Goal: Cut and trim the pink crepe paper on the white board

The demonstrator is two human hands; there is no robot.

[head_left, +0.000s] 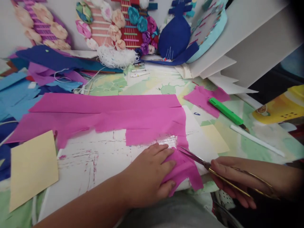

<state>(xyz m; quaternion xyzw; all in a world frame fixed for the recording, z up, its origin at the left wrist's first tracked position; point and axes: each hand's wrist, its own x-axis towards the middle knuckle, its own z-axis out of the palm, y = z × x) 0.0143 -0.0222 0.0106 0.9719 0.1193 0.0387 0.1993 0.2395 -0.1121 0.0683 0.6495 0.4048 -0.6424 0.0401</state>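
Observation:
My left hand [152,177] lies flat with its fingers spread, pressing on a pink strip [184,169] of thin paper or cloth and the white board [99,158] beneath. My right hand [228,174] grips gold-handled scissors [206,164]. Their tips point left and touch or nearly touch the pink piece, just beyond my left fingers. Whether the blades are parted is hard to see. The strip joins a larger pink sheet [142,114] with ragged cut edges, spread across the board. Reddish marks run over the board's white surface.
A green utility knife [225,110], a pink scrap [201,98] and a white stick [257,140] lie to the right, near a yellow container [282,106]. A cream card [34,171] lies left. Blue scraps [19,91], white thread [116,57] and a blue instrument-shaped craft [174,34] sit behind.

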